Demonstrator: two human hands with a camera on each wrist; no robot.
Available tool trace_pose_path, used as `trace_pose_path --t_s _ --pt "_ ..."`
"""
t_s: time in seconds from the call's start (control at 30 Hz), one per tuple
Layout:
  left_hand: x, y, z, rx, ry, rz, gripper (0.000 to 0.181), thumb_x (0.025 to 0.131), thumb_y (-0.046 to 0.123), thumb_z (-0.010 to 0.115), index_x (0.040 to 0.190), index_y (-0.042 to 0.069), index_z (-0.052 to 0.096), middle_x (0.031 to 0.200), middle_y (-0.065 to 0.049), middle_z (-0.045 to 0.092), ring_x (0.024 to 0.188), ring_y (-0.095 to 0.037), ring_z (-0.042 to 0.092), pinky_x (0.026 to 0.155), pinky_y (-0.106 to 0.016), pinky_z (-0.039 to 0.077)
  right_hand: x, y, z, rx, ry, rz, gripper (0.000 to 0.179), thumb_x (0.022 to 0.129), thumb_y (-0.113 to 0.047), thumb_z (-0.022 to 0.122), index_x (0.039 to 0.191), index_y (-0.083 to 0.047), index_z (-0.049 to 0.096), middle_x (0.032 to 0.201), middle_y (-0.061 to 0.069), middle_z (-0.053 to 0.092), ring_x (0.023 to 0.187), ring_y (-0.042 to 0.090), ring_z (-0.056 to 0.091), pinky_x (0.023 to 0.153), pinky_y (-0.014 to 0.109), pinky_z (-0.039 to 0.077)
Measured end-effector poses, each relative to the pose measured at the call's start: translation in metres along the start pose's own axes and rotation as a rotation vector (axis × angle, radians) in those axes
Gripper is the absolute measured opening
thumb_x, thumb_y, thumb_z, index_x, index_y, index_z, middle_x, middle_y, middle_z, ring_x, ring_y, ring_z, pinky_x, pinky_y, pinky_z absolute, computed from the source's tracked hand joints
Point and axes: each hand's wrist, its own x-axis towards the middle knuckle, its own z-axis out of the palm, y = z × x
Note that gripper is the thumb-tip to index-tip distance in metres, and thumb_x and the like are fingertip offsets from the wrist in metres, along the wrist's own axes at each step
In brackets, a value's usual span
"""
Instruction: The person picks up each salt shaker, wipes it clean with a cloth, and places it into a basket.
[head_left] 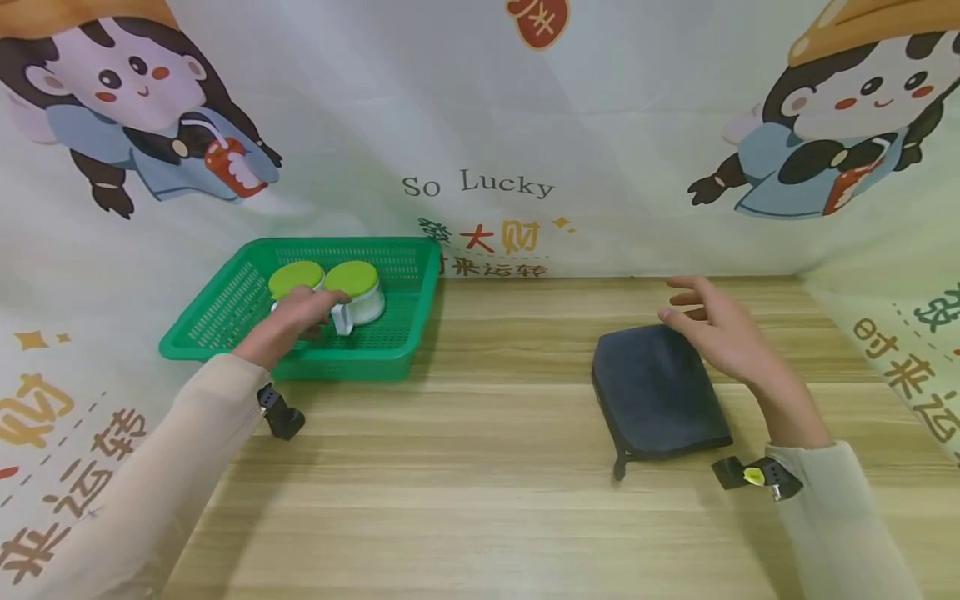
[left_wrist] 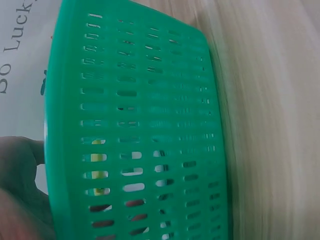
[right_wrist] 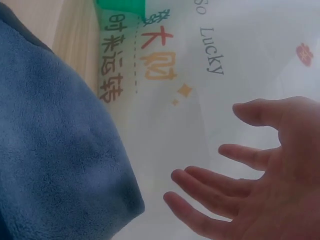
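Judging right lidded cup (head_left: 362, 293) light, stiff, slick: take handle (head_left: 343, 319). Left hand (head_left: 302, 313) there, closure unclear; right hand (head_left: 717, 335) loosely spread, empty.

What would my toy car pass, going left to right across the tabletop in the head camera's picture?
Green basket with two green-lidded containers inside → dark blue cloth → right hand, reaching farther right than the cloth.

At the head view's left, the left hand (head_left: 298, 313) partly hides one cup (head_left: 296, 277); upper right, a cartoon figure (head_left: 843, 133) is cropped
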Motion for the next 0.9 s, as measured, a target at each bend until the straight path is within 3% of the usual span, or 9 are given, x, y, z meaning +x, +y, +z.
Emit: trace_pose_path --t_s 0.07,0.17,0.27,0.5,0.73,0.9 --pt "0.002 0.002 0.001 0.010 -0.017 -0.020 0.070 0.095 0.048 0.046 0.140 -0.003 0.032 0.126 -0.024 0.047 0.109 -0.038 0.055 0.093 -0.048 0.050 0.000 0.003 0.000 0.000 -0.006 0.014 0.058 0.100 -0.039 0.047 0.148 -0.011 0.031 0.138 0.025 0.047 0.124 0.045 0.049 0.092 0.059 0.047" --pt "0.005 0.004 0.002 -0.002 -0.048 -0.042 0.079 0.096 0.048 0.044 0.148 -0.005 0.018 0.138 -0.027 0.038 0.127 -0.044 0.044 0.106 -0.052 0.042 0.000 0.005 -0.001 0.000 -0.015 0.025 0.059 0.100 -0.040 0.046 0.149 -0.010 0.030 0.138 0.026 0.048 0.123 0.044 0.049 0.090 0.057 0.047" --pt "0.003 0.003 0.002 -0.022 -0.073 -0.040 0.075 0.096 0.047 0.042 0.146 -0.004 0.022 0.141 -0.027 0.034 0.130 -0.045 0.040 0.107 -0.054 0.040 0.000 0.006 -0.002 0.002 -0.023 0.040 0.059 0.100 -0.041 0.045 0.149 -0.010 0.030 0.138 0.027 0.047 0.123 0.044 0.048 0.090 0.056 0.047" --pt "-0.003 0.000 0.001 -0.063 -0.109 -0.019 0.060 0.095 0.051 0.042 0.126 0.001 0.039 0.149 -0.022 0.024 0.132 -0.044 0.033 0.108 -0.057 0.036 0.002 0.011 -0.002 0.001 -0.056 0.067 0.061 0.100 -0.042 0.045 0.147 -0.006 0.031 0.138 0.026 0.046 0.123 0.043 0.048 0.092 0.057 0.045" --pt "0.010 -0.005 0.003 -0.051 -0.086 -0.053 0.082 0.094 0.053 0.043 0.148 -0.004 0.018 0.143 -0.029 0.034 0.128 -0.047 0.039 0.103 -0.054 0.043 0.003 0.013 -0.002 -0.005 -0.082 0.095 0.061 0.100 -0.041 0.045 0.146 -0.003 0.031 0.140 0.027 0.044 0.126 0.044 0.045 0.094 0.058 0.045" --pt "0.011 -0.002 0.004 -0.058 -0.097 -0.083 0.080 0.095 0.050 0.041 0.149 -0.003 0.016 0.142 -0.030 0.034 0.131 -0.045 0.038 0.107 -0.054 0.040 0.003 0.012 -0.003 0.002 -0.082 0.092 0.061 0.100 -0.041 0.045 0.147 -0.004 0.031 0.139 0.026 0.045 0.124 0.044 0.047 0.094 0.057 0.045"
